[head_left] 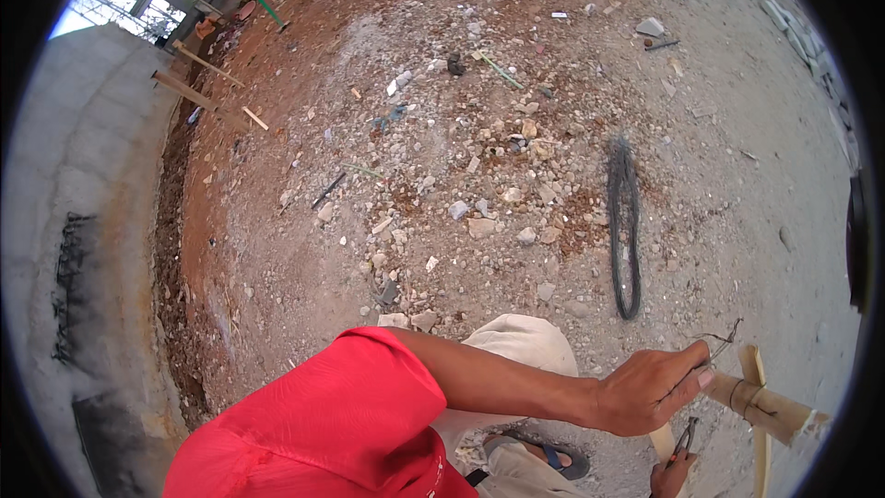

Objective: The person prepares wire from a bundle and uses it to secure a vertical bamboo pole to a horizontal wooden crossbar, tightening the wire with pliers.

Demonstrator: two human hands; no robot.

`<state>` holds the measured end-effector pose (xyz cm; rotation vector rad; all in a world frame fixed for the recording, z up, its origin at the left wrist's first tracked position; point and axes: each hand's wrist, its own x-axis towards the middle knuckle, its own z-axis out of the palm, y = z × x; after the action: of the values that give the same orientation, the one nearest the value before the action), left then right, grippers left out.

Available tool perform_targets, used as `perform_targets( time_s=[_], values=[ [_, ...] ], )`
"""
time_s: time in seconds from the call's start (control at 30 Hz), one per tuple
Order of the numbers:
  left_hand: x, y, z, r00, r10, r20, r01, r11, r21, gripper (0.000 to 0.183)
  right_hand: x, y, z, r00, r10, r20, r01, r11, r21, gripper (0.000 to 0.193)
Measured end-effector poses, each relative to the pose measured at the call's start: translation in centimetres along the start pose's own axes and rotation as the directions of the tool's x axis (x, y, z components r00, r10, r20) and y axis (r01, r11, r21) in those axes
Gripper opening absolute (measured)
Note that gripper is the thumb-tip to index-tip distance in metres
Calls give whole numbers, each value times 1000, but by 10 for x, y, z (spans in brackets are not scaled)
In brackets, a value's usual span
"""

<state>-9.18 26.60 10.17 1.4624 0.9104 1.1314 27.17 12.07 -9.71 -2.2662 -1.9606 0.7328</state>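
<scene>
My left hand (650, 389) reaches across to the right, thumb and fingers pinched on a thin dark tie wire (725, 339) whose twisted end sticks up past the fingertips. Beside those fingertips lies a bamboo pole (784, 415) with dark wire wound around it. A split bamboo strip (761, 456) crosses the pole. Lower down, my right hand (671, 477) is closed around a pair of pliers (685, 436), jaws pointing up; the picture's edge cuts off part of this hand. A pale piece of wood or bamboo (662, 443) shows between the two hands.
A long looped bundle of dark wire (634, 286) lies on the stony ground ahead. Loose stones (482, 228) are scattered about. At left stand a concrete wall (101, 129) and wooden stakes (198, 97). A green rod (263, 3) leans farther off. My sandalled foot (553, 456) is below.
</scene>
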Motion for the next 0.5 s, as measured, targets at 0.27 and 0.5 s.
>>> perform_targets(
  time_s=[0.27,0.5],
  values=[
    [21,-6,1,913,-349,-211,389,901,193,29,-58,-48,-56,944,185,272,-191,982,-6,47],
    [49,-83,-85,559,-560,-611,749,657,83,30,-196,-103,-89,747,417,517,-477,879,-19,51]
  ],
)
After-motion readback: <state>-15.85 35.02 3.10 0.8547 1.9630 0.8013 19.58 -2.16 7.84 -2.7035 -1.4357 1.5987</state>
